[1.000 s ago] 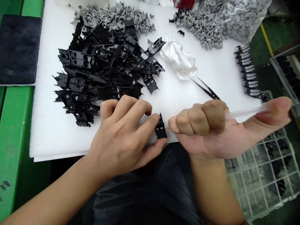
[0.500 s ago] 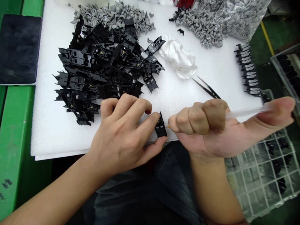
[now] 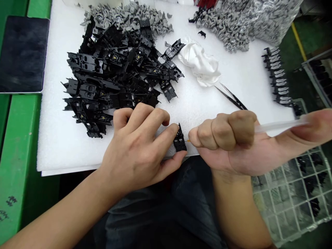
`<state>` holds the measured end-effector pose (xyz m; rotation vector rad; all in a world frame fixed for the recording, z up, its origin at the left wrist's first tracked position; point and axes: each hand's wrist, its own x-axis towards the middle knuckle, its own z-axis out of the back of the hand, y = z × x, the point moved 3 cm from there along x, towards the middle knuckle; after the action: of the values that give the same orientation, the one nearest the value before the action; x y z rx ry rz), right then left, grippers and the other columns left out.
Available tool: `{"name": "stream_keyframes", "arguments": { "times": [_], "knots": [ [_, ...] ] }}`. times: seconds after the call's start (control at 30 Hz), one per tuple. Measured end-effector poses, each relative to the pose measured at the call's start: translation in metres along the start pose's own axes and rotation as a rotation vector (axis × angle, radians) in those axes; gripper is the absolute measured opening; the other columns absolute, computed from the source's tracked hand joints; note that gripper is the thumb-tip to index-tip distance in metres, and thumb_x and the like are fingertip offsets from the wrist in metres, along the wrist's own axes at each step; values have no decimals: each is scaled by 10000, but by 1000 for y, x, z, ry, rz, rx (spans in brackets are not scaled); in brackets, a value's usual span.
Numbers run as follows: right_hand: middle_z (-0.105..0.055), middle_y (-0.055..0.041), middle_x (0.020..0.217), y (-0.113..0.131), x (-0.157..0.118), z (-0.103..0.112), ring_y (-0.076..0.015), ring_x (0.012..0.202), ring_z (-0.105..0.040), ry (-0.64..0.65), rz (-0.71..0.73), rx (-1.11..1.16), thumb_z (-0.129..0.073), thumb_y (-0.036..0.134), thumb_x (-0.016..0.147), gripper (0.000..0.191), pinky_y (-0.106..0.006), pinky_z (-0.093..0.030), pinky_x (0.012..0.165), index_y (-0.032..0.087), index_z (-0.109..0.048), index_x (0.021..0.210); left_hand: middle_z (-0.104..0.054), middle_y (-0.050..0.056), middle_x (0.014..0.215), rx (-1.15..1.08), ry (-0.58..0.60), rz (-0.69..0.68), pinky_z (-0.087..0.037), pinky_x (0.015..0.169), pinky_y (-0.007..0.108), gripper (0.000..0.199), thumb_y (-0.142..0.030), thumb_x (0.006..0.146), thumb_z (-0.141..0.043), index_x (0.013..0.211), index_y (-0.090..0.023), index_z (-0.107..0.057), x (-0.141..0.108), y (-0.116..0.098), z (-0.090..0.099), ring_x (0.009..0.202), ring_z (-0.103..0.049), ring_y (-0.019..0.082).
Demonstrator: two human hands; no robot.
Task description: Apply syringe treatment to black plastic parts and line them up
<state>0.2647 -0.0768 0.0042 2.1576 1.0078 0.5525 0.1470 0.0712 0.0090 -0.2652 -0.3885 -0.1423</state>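
Observation:
My left hand (image 3: 141,148) pinches a small black plastic part (image 3: 180,142) between thumb and forefinger, at the near edge of the white foam board (image 3: 77,152). My right hand (image 3: 233,141) is wrapped round a translucent syringe (image 3: 280,126), its thumb against the rear end. Most of the barrel is hidden by the fingers. From the fist a thin orange tip (image 3: 188,140) points left, right beside the black part; whether it touches is too small to tell. Black tweezers (image 3: 234,100) lie beyond my right hand, next to a crumpled white cloth (image 3: 201,64).
A heap of black plastic parts (image 3: 116,72) covers the board's left. Behind it lie small grey pieces (image 3: 124,17), with more spilling from a clear bag (image 3: 269,20). A row of assembled parts (image 3: 278,77) lines the right edge. A tablet (image 3: 23,53) and a gridded tray (image 3: 290,200) flank the board.
The whole view has shifted slightly, so everything sits a little further right. Both hands keep the same grip, and the orange tip stays beside the black part.

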Motion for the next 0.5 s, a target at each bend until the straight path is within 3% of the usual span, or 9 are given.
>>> {"name": "stream_keyframes", "arguments": {
  "times": [0.27,0.5],
  "knots": [
    [-228,56,528,1,0,-6,-115,490,-206,16,-59,-154,-622,677,958,675,-369,-245,564,248,-249,593,-691,115,1167,-14,-2,-5,-347,866,501,363,-518,1005,-646,1150,-186,-669,0,1,0,1066,-630,358],
    [-155,68,514,-3,-5,6,-101,511,-117,-25,40,53,-701,680,899,768,-367,-234,599,237,-151,597,-690,106,1179,9,0,4,-353,879,486,354,-515,1026,-616,1130,-183,-683,0,-1,1,1075,-615,340]
  ]
}}
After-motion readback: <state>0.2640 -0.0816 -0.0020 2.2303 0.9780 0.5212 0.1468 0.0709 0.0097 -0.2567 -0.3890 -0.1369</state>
